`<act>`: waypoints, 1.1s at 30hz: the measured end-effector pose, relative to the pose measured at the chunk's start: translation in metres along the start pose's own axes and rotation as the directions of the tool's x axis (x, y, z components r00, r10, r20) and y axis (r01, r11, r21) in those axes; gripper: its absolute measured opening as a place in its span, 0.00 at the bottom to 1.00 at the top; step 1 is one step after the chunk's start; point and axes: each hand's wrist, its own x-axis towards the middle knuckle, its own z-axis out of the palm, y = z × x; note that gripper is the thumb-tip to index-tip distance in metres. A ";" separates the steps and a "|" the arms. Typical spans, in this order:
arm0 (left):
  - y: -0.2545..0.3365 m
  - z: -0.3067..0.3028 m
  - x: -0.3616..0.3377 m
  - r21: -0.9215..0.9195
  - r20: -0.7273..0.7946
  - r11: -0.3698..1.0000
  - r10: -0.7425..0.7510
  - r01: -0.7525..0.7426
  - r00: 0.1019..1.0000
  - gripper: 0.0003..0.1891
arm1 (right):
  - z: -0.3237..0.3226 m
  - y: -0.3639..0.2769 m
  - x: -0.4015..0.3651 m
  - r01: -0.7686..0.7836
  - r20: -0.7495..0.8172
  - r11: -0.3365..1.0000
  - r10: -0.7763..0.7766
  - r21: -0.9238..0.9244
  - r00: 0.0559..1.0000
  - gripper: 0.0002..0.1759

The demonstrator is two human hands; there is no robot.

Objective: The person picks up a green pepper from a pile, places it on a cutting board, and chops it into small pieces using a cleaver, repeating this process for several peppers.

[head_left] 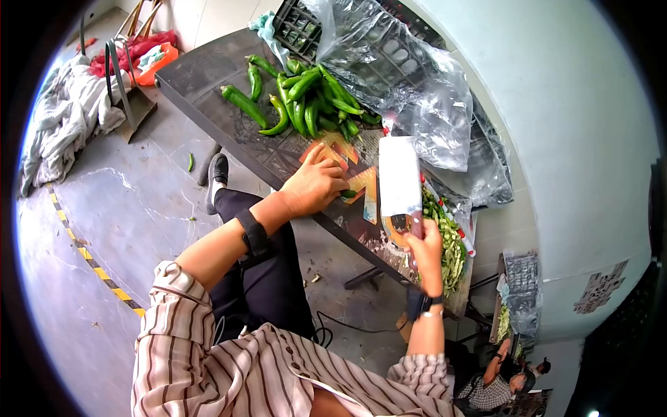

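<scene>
My right hand (427,254) is wrapped round the dark handle of a cleaver (400,175). Its broad, pale blade lies flat to my view over the table, pointing away from me. My left hand (314,184) is palm down at the table's near edge, fingers curled. A short piece of green chili pepper (349,194) sticks out beside its thumb; the rest is hidden under the hand. Beyond that hand lies a pile of whole green chili peppers (306,97). Chopped pepper (453,258) is heaped to the right of the cleaver handle.
The dark table (201,76) has worn orange markings. Clear plastic sheeting (431,104) covers black crates (297,31) along its far side. A dustpan (135,111) and grey cloth (62,125) are on the floor at left. Another person (486,389) is at lower right.
</scene>
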 end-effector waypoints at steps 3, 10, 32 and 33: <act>0.006 0.003 0.006 -0.021 0.035 1.000 0.023 -0.023 0.999 0.12 | 0.002 -0.006 -0.023 0.101 -0.201 0.973 -0.059 0.208 0.978 0.17; 0.008 0.009 0.002 -0.028 0.059 1.000 0.007 -0.005 0.998 0.13 | 0.004 -0.045 -0.019 -0.176 0.017 0.938 0.179 0.298 0.984 0.08; 0.007 0.009 0.001 -0.109 -0.045 0.994 -0.009 0.004 0.999 0.11 | 0.039 -0.074 0.001 0.057 0.326 0.948 0.051 -0.314 0.944 0.07; 0.007 0.009 0.001 -0.111 -0.050 0.994 -0.011 0.006 0.999 0.11 | 0.039 -0.072 0.002 0.082 0.332 0.942 0.033 -0.325 0.943 0.07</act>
